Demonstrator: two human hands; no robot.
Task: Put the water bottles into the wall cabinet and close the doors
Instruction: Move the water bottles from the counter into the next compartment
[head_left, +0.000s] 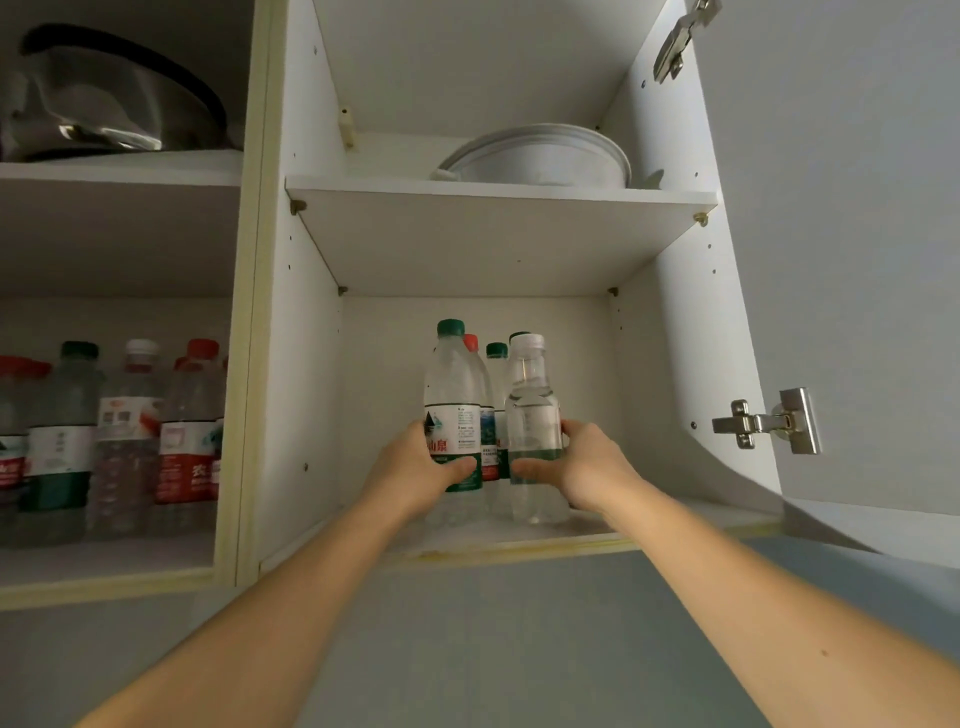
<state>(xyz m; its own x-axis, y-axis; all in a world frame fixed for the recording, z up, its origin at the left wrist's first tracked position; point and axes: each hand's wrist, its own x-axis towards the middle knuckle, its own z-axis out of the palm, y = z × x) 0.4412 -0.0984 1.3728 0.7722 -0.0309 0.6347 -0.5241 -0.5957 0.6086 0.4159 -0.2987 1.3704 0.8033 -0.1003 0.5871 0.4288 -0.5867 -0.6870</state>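
Left hand (415, 470) wrapped round green-capped ribbed plastic bottle (452, 410), right hand (582, 467) gripping smooth clear white-capped bottle (534, 426), white laminate cabinet (311, 364), lower shelf

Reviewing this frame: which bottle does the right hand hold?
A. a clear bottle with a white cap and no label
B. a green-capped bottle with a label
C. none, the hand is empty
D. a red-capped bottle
A: the right hand has its grip around the clear white-capped bottle, while the left hand holds the green-capped labelled bottle.
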